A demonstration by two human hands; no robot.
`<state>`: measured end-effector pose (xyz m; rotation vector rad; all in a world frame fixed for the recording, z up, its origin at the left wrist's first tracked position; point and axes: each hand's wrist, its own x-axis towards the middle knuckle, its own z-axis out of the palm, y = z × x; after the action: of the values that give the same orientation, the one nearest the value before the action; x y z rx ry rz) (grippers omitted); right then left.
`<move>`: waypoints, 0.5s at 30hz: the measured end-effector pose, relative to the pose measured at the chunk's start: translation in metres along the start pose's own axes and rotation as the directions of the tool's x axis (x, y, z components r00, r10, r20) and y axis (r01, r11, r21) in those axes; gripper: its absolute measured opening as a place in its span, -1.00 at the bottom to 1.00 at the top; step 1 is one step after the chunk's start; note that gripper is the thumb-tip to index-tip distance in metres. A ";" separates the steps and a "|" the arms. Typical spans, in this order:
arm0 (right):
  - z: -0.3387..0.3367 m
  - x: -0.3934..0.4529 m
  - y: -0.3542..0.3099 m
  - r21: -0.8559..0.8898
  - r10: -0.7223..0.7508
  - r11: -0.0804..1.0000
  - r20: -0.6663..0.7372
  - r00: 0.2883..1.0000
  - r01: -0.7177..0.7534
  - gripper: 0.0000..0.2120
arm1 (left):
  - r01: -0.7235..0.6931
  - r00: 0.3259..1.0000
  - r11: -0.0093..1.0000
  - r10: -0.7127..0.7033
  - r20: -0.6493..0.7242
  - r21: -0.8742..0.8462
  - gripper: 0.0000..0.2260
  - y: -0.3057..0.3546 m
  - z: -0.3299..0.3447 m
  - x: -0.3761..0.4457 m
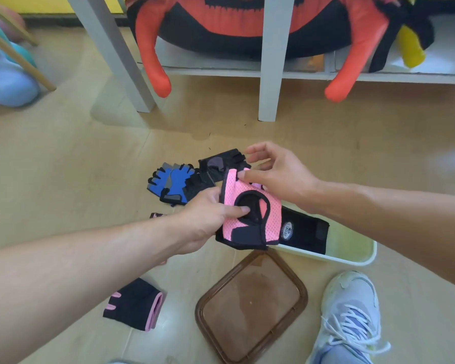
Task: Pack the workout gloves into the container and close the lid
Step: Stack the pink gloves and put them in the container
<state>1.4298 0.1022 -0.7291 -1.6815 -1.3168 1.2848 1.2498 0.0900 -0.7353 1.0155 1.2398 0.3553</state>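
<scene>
I hold a pink mesh glove (250, 214) with black trim above the floor. My left hand (210, 219) grips its lower left side, thumb on the black centre hole. My right hand (276, 174) pinches its top edge by the finger openings. Its black wrist strap (305, 229) hangs into the pale green container (352, 256) at the right. On the floor lie a brown see-through lid (250, 306), a black glove with pink trim (134, 303), blue gloves (171, 183) and black gloves (216, 164).
White shelf legs (268, 74) stand on the beige floor ahead, with a red and black plush toy (247, 27) on the low shelf. My right shoe (352, 316) rests beside the lid. A small pink-black piece (156, 215) peeks out past my left wrist.
</scene>
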 end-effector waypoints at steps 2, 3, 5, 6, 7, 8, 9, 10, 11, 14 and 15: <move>-0.002 -0.001 0.005 0.005 0.065 0.998 -0.034 0.997 -0.065 -0.37 | -0.013 0.999 0.999 0.012 -0.033 -0.032 -0.69 0.000 -0.006 0.002; -0.002 -0.002 0.007 0.016 0.105 0.994 -0.043 0.994 -0.104 -0.32 | -0.019 0.998 0.999 0.017 -0.055 -0.048 -0.67 0.000 -0.008 0.003; 0.001 -0.005 0.014 0.105 0.190 0.976 0.001 0.982 -0.189 -0.35 | -0.034 0.996 0.997 0.028 -0.083 -0.075 -0.61 0.001 -0.012 0.007; 0.004 -0.007 0.018 0.168 0.220 0.960 0.047 0.974 -0.224 -0.40 | -0.036 0.996 0.996 0.028 -0.090 -0.087 -0.58 0.003 -0.013 0.008; 0.007 -0.011 0.020 0.228 0.239 0.940 0.094 0.966 -0.255 -0.45 | -0.036 0.996 0.995 0.027 -0.089 -0.096 -0.55 0.005 -0.013 0.008; 0.010 -0.014 0.021 0.274 0.245 0.922 0.130 0.961 -0.272 -0.51 | -0.036 0.996 0.994 0.028 -0.081 -0.100 -0.52 0.006 -0.013 0.008; 0.013 -0.017 0.022 0.310 0.241 0.909 0.149 0.959 -0.276 -0.59 | -0.037 0.997 0.994 0.029 -0.073 -0.098 -0.51 0.007 -0.013 0.009; 0.015 -0.019 0.022 0.341 0.236 0.898 0.156 0.959 -0.276 -0.65 | -0.037 0.997 0.995 0.030 -0.069 -0.091 -0.49 0.007 -0.014 0.009; 0.016 -0.019 0.022 0.368 0.233 0.887 0.160 0.959 -0.277 -0.69 | -0.036 0.997 0.996 0.030 -0.072 -0.082 -0.48 0.006 -0.014 0.009; 0.016 -0.017 0.023 0.398 0.241 0.872 0.159 0.957 -0.286 -0.76 | -0.024 0.997 0.997 0.018 -0.078 -0.072 -0.45 0.002 -0.016 0.009; 0.016 -0.016 0.025 0.391 0.238 0.877 0.152 0.959 -0.279 -0.80 | -0.018 0.997 0.997 0.013 -0.075 -0.072 -0.43 0.001 -0.016 0.008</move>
<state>1.4225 0.0785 -0.7515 -1.5390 -0.8100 1.6859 1.2385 0.1035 -0.7393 0.9573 1.2774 0.4503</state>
